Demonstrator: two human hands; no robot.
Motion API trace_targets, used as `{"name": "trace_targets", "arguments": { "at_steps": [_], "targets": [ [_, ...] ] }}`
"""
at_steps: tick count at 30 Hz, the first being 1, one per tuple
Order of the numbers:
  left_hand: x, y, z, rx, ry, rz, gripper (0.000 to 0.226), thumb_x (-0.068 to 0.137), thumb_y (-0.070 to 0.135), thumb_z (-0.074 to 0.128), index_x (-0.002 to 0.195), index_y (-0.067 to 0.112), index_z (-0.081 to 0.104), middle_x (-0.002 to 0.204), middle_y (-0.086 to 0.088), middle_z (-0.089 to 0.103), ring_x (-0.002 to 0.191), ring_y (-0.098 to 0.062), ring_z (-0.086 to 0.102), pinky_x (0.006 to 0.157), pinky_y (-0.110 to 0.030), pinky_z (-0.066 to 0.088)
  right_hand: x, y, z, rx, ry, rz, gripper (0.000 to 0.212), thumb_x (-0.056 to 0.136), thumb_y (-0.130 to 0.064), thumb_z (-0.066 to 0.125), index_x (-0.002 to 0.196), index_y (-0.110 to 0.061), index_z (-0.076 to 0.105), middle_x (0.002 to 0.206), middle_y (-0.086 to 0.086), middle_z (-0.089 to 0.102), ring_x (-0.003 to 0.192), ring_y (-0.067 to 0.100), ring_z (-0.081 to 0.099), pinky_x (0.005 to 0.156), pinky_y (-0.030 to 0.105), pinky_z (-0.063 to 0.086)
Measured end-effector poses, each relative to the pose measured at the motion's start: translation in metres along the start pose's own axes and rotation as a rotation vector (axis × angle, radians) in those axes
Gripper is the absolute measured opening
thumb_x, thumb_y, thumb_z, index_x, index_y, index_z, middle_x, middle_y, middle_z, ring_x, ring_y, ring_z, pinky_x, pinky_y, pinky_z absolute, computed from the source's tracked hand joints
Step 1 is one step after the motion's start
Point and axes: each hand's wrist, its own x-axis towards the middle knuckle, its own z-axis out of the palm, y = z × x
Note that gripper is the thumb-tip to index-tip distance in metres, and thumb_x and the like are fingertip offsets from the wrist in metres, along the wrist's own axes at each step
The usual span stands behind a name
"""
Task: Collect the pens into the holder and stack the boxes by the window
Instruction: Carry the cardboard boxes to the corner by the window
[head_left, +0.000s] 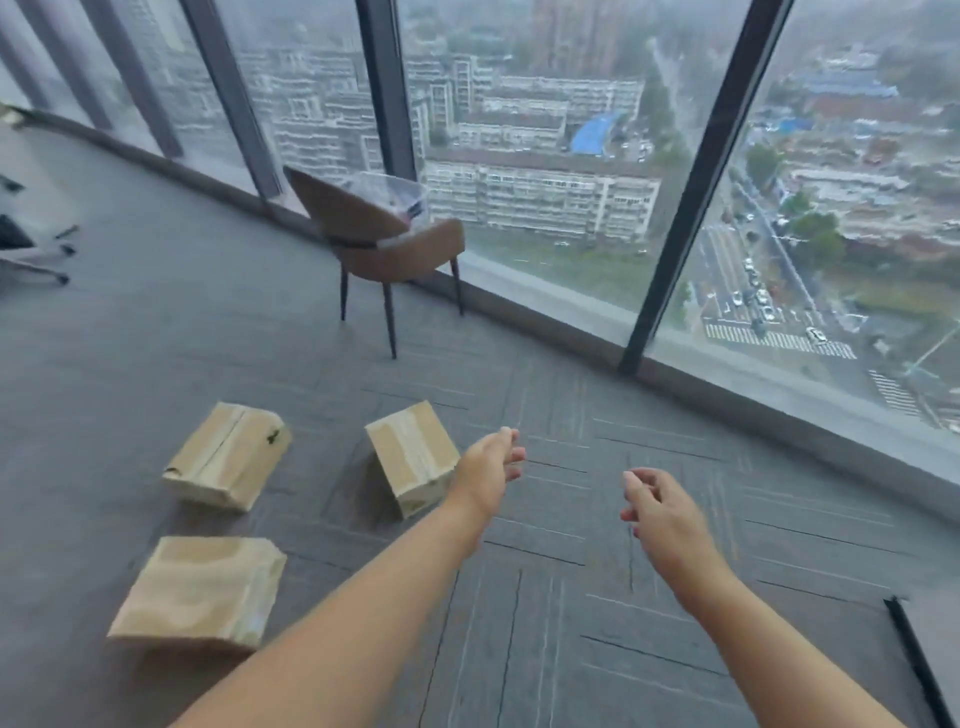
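On the floor (571, 571) near the window (545, 182), three boxes (413, 457) lie apart. Empty left hand (488, 473) and right hand (657, 514), fingers relaxed. Probably light, stiff; grip opposite sides.

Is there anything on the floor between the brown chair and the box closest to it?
No. In the head view, only bare grey carpet lies between the chair and that box.

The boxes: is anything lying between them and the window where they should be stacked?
Nothing visible does. Bare carpet runs from the three boxes to the window. A chair stands by the glass farther back; the stretch right of it is open.
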Motion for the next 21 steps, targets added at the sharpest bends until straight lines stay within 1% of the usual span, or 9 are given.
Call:
{"name": "trace_targets", "arguments": {
  "at_steps": [2, 4, 5, 7, 10, 13, 16, 19, 21],
  "targets": [
    [0.027, -0.008, -0.069, 0.031, 0.071, -0.059, 0.026, 0.100, 0.034, 0.040, 0.103, 0.019, 0.061, 0.105, -0.004, 0.061, 0.089, -0.017, 0.057, 0.084, -0.029, 0.042, 0.015, -0.025, 0.069, -0.041, -0.083, 0.001, 0.019, 0.100, -0.027, 0.046, 0.110, -0.015, 0.056, 0.092, 0.000, 0.061, 0.093, 0.025, 0.061, 0.081, 0.039, 0.047],
    [0.048, -0.023, -0.127, 0.098, 0.133, -0.116, 0.023, 0.092, 0.039, 0.043, 0.087, 0.024, 0.060, 0.100, -0.003, 0.061, 0.092, -0.021, 0.057, 0.083, -0.034, 0.041, 0.024, -0.043, 0.128, -0.084, -0.152, 0.019, 0.021, 0.099, -0.028, 0.047, 0.110, -0.014, 0.057, 0.098, 0.002, 0.061, 0.095, 0.025, 0.061, 0.076, 0.036, 0.047],
    [0.056, -0.029, -0.150, 0.133, 0.157, -0.138, 0.021, 0.091, 0.040, 0.043, 0.088, 0.025, 0.058, 0.101, -0.003, 0.062, 0.096, -0.021, 0.057, 0.085, -0.035, 0.041, 0.029, -0.048, 0.153, -0.099, -0.177, 0.037, 0.023, 0.099, -0.029, 0.047, 0.112, -0.013, 0.058, 0.101, 0.003, 0.061, 0.098, 0.025, 0.061, 0.079, 0.036, 0.048],
    [0.078, -0.035, -0.188, 0.166, 0.206, -0.157, 0.021, 0.097, 0.037, 0.040, 0.103, 0.026, 0.057, 0.111, -0.004, 0.061, 0.107, -0.024, 0.056, 0.094, -0.038, 0.042, 0.044, -0.054, 0.195, -0.126, -0.225, 0.063, 0.025, 0.098, -0.030, 0.047, 0.113, -0.012, 0.058, 0.104, 0.004, 0.062, 0.102, 0.026, 0.061, 0.085, 0.039, 0.048],
    [0.125, -0.044, -0.224, 0.195, 0.241, -0.193, 0.039, 0.103, 0.038, 0.030, 0.123, 0.017, 0.056, 0.110, -0.001, 0.055, 0.104, -0.019, 0.050, 0.089, -0.032, 0.038, 0.077, -0.048, 0.243, -0.170, -0.276, 0.109, 0.025, 0.098, -0.030, 0.047, 0.112, -0.014, 0.058, 0.105, 0.004, 0.062, 0.101, 0.024, 0.061, 0.081, 0.037, 0.046],
    [0.179, -0.046, -0.241, 0.255, 0.256, -0.203, 0.045, 0.104, 0.039, 0.027, 0.124, 0.012, 0.057, 0.111, -0.003, 0.054, 0.102, -0.017, 0.045, 0.086, -0.028, 0.031, 0.119, -0.034, 0.278, -0.182, -0.301, 0.167, 0.027, 0.098, -0.031, 0.046, 0.114, -0.013, 0.058, 0.107, 0.003, 0.062, 0.102, 0.024, 0.060, 0.080, 0.034, 0.044],
    [0.242, -0.046, -0.247, 0.412, 0.250, -0.224, 0.045, 0.104, 0.038, 0.028, 0.121, 0.010, 0.058, 0.116, -0.005, 0.056, 0.101, -0.020, 0.046, 0.084, -0.027, 0.030, 0.174, -0.019, 0.311, -0.212, -0.328, 0.222, 0.030, 0.098, -0.030, 0.044, 0.116, -0.011, 0.058, 0.106, 0.003, 0.061, 0.101, 0.023, 0.060, 0.079, 0.032, 0.043],
    [0.317, -0.054, -0.252, 0.567, 0.212, -0.265, 0.048, 0.103, 0.040, 0.028, 0.132, 0.011, 0.054, 0.134, -0.007, 0.056, 0.121, -0.025, 0.050, 0.085, -0.026, 0.031, 0.242, -0.001, 0.346, -0.225, -0.342, 0.303, 0.032, 0.098, -0.031, 0.042, 0.118, -0.010, 0.056, 0.110, 0.005, 0.062, 0.106, 0.026, 0.060, 0.086, 0.037, 0.046],
    [0.367, -0.067, -0.257, 0.642, 0.184, -0.310, 0.048, 0.103, 0.040, 0.030, 0.135, 0.013, 0.051, 0.138, -0.006, 0.054, 0.126, -0.025, 0.048, 0.086, -0.027, 0.032, 0.289, 0.013, 0.371, -0.226, -0.369, 0.377, 0.034, 0.098, -0.031, 0.042, 0.119, -0.009, 0.056, 0.112, 0.008, 0.064, 0.106, 0.028, 0.060, 0.089, 0.039, 0.047]
  ]
}}
